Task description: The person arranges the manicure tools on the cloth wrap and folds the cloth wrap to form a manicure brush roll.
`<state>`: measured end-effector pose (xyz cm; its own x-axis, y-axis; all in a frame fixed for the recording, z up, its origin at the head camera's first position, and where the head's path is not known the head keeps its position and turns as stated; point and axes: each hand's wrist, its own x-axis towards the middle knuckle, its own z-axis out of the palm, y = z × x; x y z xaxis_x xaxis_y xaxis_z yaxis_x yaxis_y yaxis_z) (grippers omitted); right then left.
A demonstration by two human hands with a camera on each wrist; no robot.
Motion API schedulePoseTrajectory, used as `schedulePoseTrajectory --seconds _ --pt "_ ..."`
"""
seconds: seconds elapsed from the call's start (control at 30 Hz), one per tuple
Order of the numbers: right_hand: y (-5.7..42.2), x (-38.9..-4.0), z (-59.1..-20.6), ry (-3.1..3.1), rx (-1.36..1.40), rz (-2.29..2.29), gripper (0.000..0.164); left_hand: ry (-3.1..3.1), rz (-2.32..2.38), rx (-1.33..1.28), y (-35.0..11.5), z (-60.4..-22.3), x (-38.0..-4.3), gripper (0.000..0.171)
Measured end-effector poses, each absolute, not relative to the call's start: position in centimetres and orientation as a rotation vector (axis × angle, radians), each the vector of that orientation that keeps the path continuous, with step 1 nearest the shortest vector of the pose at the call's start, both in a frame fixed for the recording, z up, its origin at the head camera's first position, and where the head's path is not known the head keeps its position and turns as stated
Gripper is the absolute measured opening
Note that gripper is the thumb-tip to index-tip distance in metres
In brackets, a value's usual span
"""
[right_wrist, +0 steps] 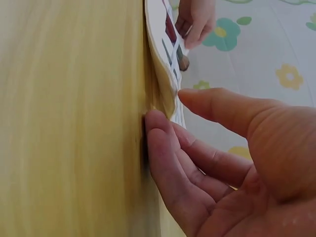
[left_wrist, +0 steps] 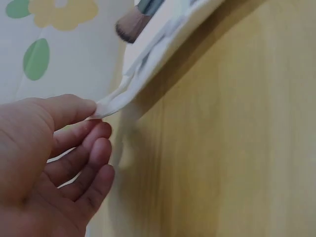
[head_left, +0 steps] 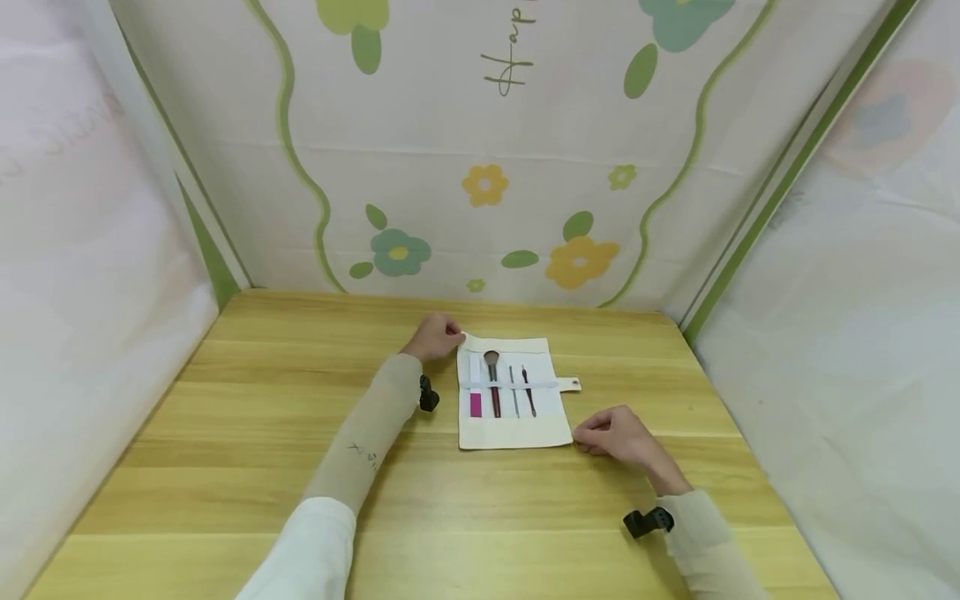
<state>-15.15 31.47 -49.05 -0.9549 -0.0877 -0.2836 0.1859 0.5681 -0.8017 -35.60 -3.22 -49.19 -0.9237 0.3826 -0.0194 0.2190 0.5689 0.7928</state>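
A cream fabric brush roll point(head_left: 513, 433) lies unfolded on the table. Under its elastic band sit a makeup brush point(head_left: 492, 360) with a dark red handle, a flat white strip with a pink end point(head_left: 476, 405), a thin grey tool point(head_left: 514, 400) and a slim dark red tool point(head_left: 529, 393). My left hand point(head_left: 435, 336) pinches the roll's far left corner between thumb and forefinger, lifting it slightly in the left wrist view. At the near right corner, my right hand point(head_left: 617, 433) holds the edge, thumb above and fingers beneath.
A strap with a snap point(head_left: 570, 384) sticks out from the roll's right side. The wooden table point(head_left: 225, 433) extends around it. Printed fabric walls point(head_left: 420, 183) close in the back and both sides.
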Motion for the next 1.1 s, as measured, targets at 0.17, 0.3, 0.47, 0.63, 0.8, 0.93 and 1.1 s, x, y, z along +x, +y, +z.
schedulePoseTrajectory --seconds 0.17,0.3,0.47,0.63,0.8,0.93,1.1 --pt "30.5 -15.2 -49.0 2.501 0.099 -1.305 0.024 2.648 1.254 0.509 -3.1 -49.6 -35.6 0.024" --pt "30.1 -15.9 -48.8 2.443 0.063 -1.313 0.023 2.658 1.250 0.532 -3.5 -49.7 -35.9 0.023" --pt "30.1 -17.2 -48.6 2.365 0.047 -1.335 0.022 2.680 1.241 0.577 -4.5 -49.9 -36.1 0.016" --pt "30.5 -18.3 -48.2 2.407 0.091 -1.296 0.020 2.691 1.154 0.618 -6.0 -50.0 -35.7 0.011" --pt "31.0 -19.9 -47.5 2.475 0.136 -1.239 0.022 2.711 0.994 0.715 -7.9 -49.9 -34.7 0.012" --pt "31.0 -22.2 -47.2 2.565 0.140 -1.184 0.022 2.744 0.853 0.861 -9.4 -49.3 -33.2 0.014" --pt "30.1 -25.4 -47.4 2.615 0.146 -1.191 0.022 2.732 0.770 0.978 -11.3 -48.5 -30.5 0.019"
